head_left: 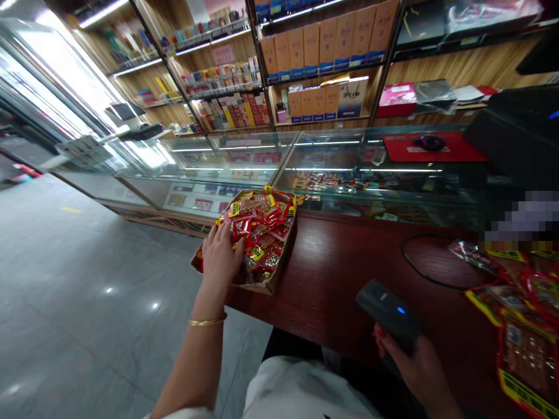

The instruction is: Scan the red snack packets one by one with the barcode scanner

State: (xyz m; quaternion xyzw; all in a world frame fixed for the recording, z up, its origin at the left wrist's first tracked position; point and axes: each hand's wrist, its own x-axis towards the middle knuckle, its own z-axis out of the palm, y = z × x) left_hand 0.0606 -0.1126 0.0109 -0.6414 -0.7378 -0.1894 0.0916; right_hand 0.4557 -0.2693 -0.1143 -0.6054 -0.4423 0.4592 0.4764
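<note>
At the table's left end, a shallow cardboard box (273, 283) is filled with red and yellow snack packets (257, 218). My left hand (222, 250) lies over the box's left side, its fingers stretched across the packets and the thumb apart. Its fingertips touch the packets, but no packet is lifted. A dark barcode scanner (386, 308) with a lit blue light is in my right hand (414, 364). Those fingers wrap round its handle, and its head points up and left above the table. My right palm is partly hidden by the scanner.
Larger snack packs (526, 343) lie on the dark red table (332, 273) at right, near a black cable (430, 282). Behind it runs a glass display counter (244, 139), with a mouse (428, 142) on a red mat (463, 152). Shelves of boxes (321, 49) line the wall.
</note>
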